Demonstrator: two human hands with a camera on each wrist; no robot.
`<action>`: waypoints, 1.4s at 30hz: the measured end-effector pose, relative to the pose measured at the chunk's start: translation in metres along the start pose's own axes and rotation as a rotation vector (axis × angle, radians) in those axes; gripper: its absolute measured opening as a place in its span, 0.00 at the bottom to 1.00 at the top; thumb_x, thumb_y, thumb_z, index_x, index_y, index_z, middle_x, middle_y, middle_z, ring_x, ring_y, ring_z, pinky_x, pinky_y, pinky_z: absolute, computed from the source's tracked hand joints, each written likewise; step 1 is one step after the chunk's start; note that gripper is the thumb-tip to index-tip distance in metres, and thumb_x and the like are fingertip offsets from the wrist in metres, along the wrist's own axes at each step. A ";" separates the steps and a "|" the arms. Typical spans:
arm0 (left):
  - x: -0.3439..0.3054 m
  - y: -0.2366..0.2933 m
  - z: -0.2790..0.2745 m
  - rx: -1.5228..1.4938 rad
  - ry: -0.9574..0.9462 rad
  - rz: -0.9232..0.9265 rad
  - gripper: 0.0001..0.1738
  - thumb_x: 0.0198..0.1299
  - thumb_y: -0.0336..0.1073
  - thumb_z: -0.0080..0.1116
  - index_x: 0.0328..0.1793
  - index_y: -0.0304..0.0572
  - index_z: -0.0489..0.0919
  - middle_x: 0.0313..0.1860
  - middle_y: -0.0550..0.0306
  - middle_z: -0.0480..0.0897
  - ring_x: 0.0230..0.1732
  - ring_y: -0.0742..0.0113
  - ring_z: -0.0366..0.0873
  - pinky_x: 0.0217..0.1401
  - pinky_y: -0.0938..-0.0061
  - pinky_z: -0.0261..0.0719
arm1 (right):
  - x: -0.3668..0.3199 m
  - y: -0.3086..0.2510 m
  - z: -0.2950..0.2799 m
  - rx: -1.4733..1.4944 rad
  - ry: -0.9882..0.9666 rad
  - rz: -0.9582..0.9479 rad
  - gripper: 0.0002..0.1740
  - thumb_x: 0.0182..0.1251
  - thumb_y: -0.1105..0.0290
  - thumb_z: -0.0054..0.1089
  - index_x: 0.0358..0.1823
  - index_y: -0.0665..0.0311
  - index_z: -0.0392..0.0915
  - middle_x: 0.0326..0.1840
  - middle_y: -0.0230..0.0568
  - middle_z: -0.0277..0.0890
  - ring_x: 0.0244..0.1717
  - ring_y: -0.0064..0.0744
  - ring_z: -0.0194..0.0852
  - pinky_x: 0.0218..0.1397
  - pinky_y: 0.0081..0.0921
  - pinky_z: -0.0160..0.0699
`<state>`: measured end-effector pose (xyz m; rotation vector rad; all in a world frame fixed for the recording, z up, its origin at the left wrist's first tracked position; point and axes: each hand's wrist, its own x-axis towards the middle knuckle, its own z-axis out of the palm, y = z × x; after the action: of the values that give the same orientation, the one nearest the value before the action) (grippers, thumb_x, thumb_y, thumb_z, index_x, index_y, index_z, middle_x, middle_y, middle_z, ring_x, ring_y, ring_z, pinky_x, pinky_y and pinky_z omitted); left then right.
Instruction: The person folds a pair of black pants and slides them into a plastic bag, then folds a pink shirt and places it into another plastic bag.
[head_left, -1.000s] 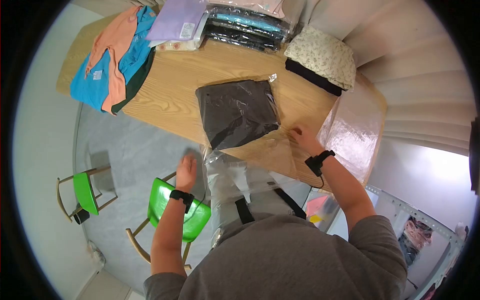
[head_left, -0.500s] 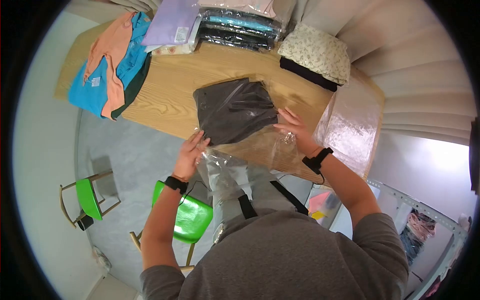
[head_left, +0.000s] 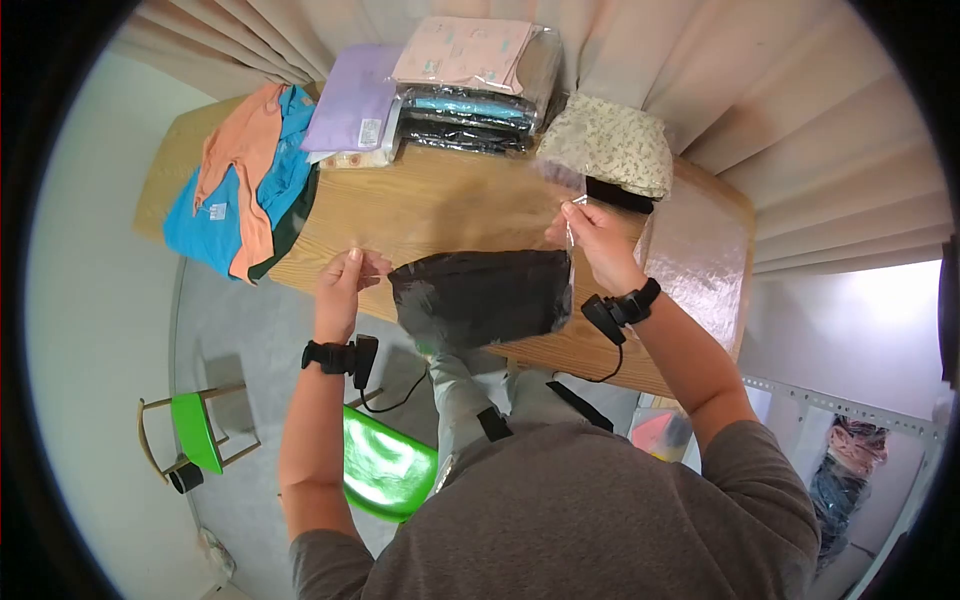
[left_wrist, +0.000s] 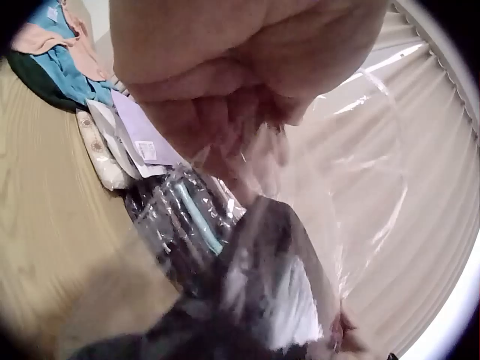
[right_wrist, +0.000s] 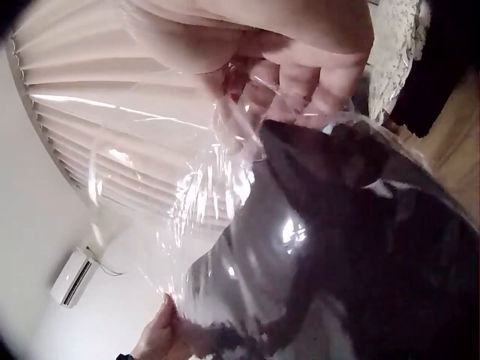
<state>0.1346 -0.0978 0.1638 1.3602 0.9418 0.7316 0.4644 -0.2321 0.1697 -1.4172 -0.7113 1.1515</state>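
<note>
A dark folded garment [head_left: 482, 298] sits inside a clear plastic bag [right_wrist: 214, 187], lifted at the front of the table between both hands. My left hand [head_left: 343, 287] pinches the bag's film near the garment's left upper corner, thumb on top. On the other side my right hand [head_left: 602, 243] grips the film above the right upper corner, its fingers curled in the right wrist view. Loose transparent film stretches beyond the garment, shiny and creased. In the left wrist view the garment [left_wrist: 262, 277] looks blurred below the left hand.
Blue and orange clothes [head_left: 240, 190] lie heaped at the table's left. Along the back are a purple package [head_left: 352, 100] and a stack of bagged garments [head_left: 468, 105]. A floral folded cloth [head_left: 610, 148] rests on a black one at right. A green chair [head_left: 390, 465] stands below left.
The bagged garment lay flat on the table; both hands came to its near edge, took hold of the bag and raised it. The head view has tilted up.
</note>
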 end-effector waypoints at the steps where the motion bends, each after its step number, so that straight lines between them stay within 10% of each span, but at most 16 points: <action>1: 0.003 -0.001 0.003 -0.025 0.020 -0.022 0.21 0.71 0.46 0.42 0.39 0.37 0.79 0.36 0.55 0.82 0.40 0.69 0.80 0.46 0.74 0.76 | 0.005 0.003 -0.001 -0.001 0.002 -0.006 0.17 0.72 0.61 0.46 0.35 0.69 0.77 0.34 0.39 0.79 0.37 0.25 0.74 0.46 0.23 0.70; 6: 0.015 -0.013 0.012 -0.082 0.098 0.150 0.22 0.71 0.46 0.40 0.39 0.35 0.79 0.38 0.54 0.83 0.42 0.69 0.77 0.51 0.73 0.72 | 0.012 0.010 -0.002 -0.034 0.030 -0.258 0.18 0.72 0.60 0.47 0.33 0.68 0.76 0.34 0.39 0.79 0.38 0.26 0.74 0.49 0.24 0.70; 13: -0.010 -0.089 0.032 -0.089 -0.005 -0.064 0.25 0.71 0.47 0.38 0.35 0.35 0.79 0.37 0.52 0.83 0.43 0.67 0.77 0.54 0.71 0.70 | -0.015 0.080 -0.024 -0.234 0.068 -0.089 0.19 0.72 0.60 0.45 0.34 0.69 0.77 0.34 0.38 0.80 0.40 0.27 0.75 0.50 0.24 0.70; 18: -0.031 -0.156 0.052 -0.187 0.067 -0.371 0.21 0.70 0.47 0.43 0.32 0.40 0.77 0.29 0.59 0.79 0.34 0.72 0.75 0.44 0.76 0.72 | -0.035 0.148 -0.033 -0.219 0.148 0.093 0.21 0.70 0.58 0.49 0.33 0.72 0.79 0.28 0.38 0.80 0.34 0.27 0.77 0.44 0.24 0.73; 35: -0.017 -0.191 0.068 -0.147 0.178 -0.506 0.24 0.70 0.41 0.40 0.24 0.34 0.74 0.18 0.53 0.76 0.18 0.66 0.74 0.23 0.75 0.73 | -0.027 0.172 -0.020 -0.530 0.544 0.109 0.24 0.70 0.57 0.46 0.24 0.71 0.73 0.14 0.43 0.71 0.18 0.38 0.71 0.27 0.34 0.67; 38: -0.019 -0.193 0.068 -0.184 0.190 -0.514 0.24 0.70 0.41 0.40 0.24 0.34 0.74 0.17 0.52 0.77 0.18 0.66 0.74 0.24 0.76 0.73 | -0.028 0.163 -0.016 -0.472 0.491 0.256 0.18 0.68 0.60 0.48 0.30 0.69 0.75 0.23 0.46 0.75 0.26 0.42 0.74 0.33 0.37 0.69; 40: -0.019 -0.194 0.068 -0.147 0.180 -0.506 0.24 0.70 0.42 0.40 0.24 0.34 0.74 0.18 0.51 0.77 0.18 0.66 0.75 0.24 0.76 0.73 | -0.031 0.152 -0.002 -0.915 0.852 -0.238 0.12 0.65 0.63 0.51 0.38 0.65 0.75 0.36 0.51 0.76 0.38 0.48 0.73 0.41 0.42 0.69; 42: -0.018 -0.197 0.068 -0.160 0.182 -0.508 0.24 0.70 0.42 0.40 0.24 0.34 0.74 0.19 0.51 0.78 0.18 0.67 0.75 0.24 0.76 0.73 | -0.041 0.129 0.020 -0.980 0.427 -0.406 0.15 0.63 0.65 0.53 0.49 0.62 0.72 0.50 0.48 0.72 0.50 0.50 0.69 0.50 0.44 0.67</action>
<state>0.1685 -0.1653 -0.0312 0.8699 1.2816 0.5290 0.4085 -0.2872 0.0573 -2.0883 -1.2528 0.1100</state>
